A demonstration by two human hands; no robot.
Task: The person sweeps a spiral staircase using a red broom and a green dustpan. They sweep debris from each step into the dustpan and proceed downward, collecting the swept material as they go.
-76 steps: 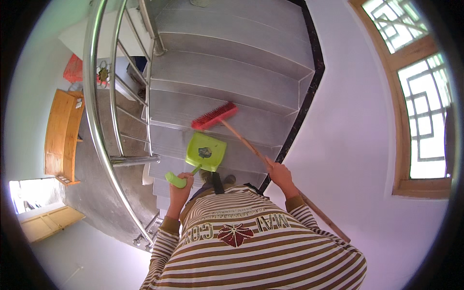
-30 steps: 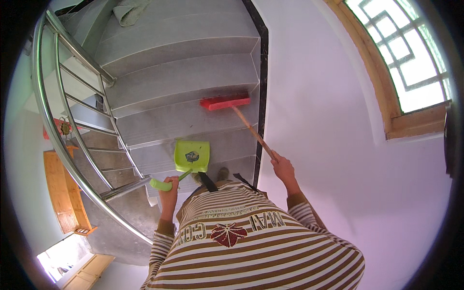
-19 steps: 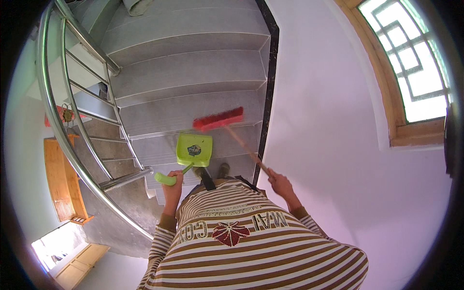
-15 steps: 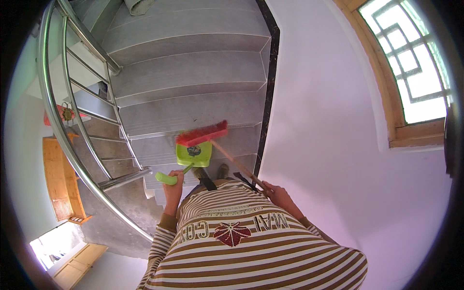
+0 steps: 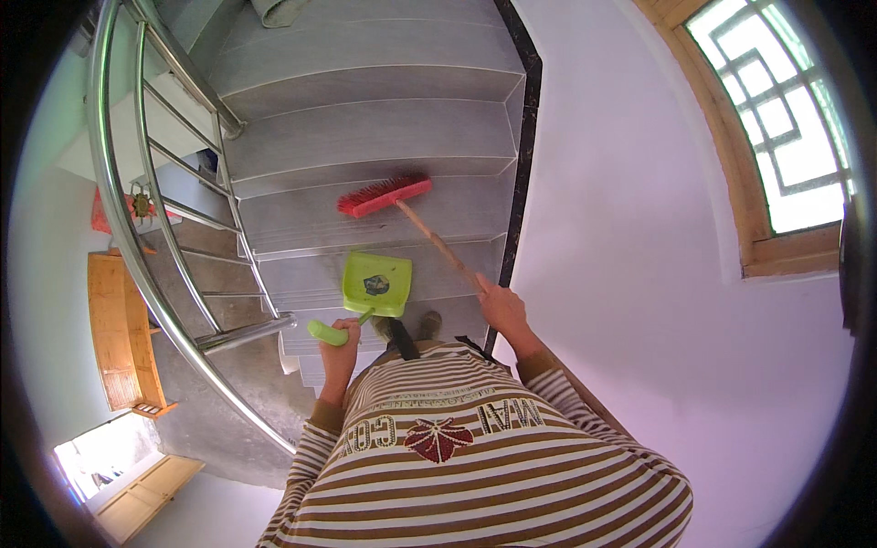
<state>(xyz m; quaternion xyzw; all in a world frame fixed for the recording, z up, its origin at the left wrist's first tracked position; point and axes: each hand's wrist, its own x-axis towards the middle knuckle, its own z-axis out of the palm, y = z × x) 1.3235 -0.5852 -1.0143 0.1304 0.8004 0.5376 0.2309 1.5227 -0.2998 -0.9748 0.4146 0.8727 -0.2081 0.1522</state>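
Note:
My left hand (image 5: 341,344) is closed round the handle of a lime-green dustpan (image 5: 391,298), held low in front of me with its open edge facing the stairs. A small dark patch shows in the middle of the pan; I cannot tell whether it is dirt or a label. With my right hand (image 5: 502,309) I grip the wooden stick of a broom (image 5: 387,195). Its red head with dark red bristles lies at a grey stair tread, beyond the dustpan and apart from it. The bristles point away from me, toward the riser.
Grey tiled stairs (image 5: 375,128) rise ahead. A steel railing (image 5: 187,342) curves along the left, above a lower floor with a wooden cabinet (image 5: 117,329). On the right stands a white wall (image 5: 621,237) with dark skirting and a wood-framed window (image 5: 776,128). A greyish cloth (image 5: 277,11) lies higher up.
The broom head has moved forward, away from the dustpan onto the tread beyond. My right hand has gone forward with the stick. The dustpan stays in nearly the same place before me.

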